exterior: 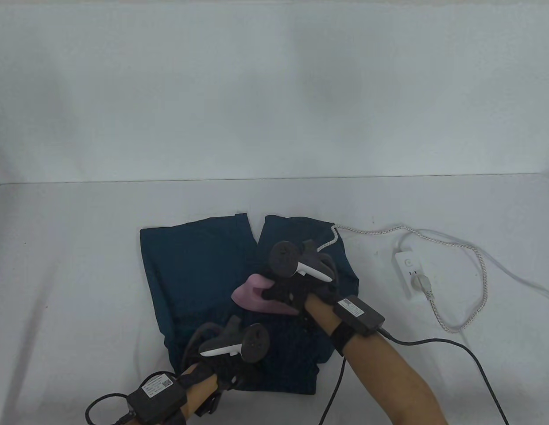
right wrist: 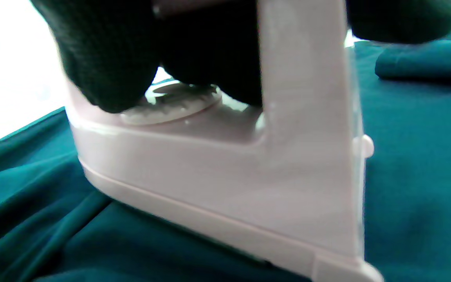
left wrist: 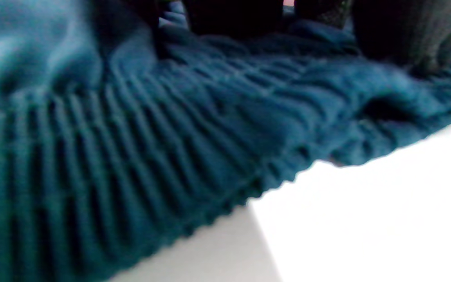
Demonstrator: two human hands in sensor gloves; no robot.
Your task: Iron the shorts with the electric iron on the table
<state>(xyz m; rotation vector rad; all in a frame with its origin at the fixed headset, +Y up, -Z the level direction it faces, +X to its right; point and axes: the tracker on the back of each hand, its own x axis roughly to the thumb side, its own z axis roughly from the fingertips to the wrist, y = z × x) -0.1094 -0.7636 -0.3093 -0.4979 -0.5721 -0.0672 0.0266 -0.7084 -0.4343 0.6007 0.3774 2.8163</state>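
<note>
Dark teal shorts [exterior: 199, 270] lie flat on the white table [exterior: 79, 248], legs pointing away, waistband at the near edge. My right hand [exterior: 296, 287] grips the handle of a pink electric iron [exterior: 257, 296], which rests on the shorts near the crotch. In the right wrist view the gloved fingers [right wrist: 108, 58] wrap the handle of the iron [right wrist: 249, 188] on the teal cloth [right wrist: 417, 188]. My left hand [exterior: 221, 358] presses on the waistband at the near left. The left wrist view shows the ribbed elastic waistband [left wrist: 131, 149] with fingertips [left wrist: 409, 35] resting on it.
The iron's braided white cord [exterior: 460, 248] loops over the table at the right to a white power strip [exterior: 409, 274], where it is plugged in. The strip's own white cable [exterior: 522, 283] runs off the right edge. Black glove cables [exterior: 469, 358] trail at the near edge.
</note>
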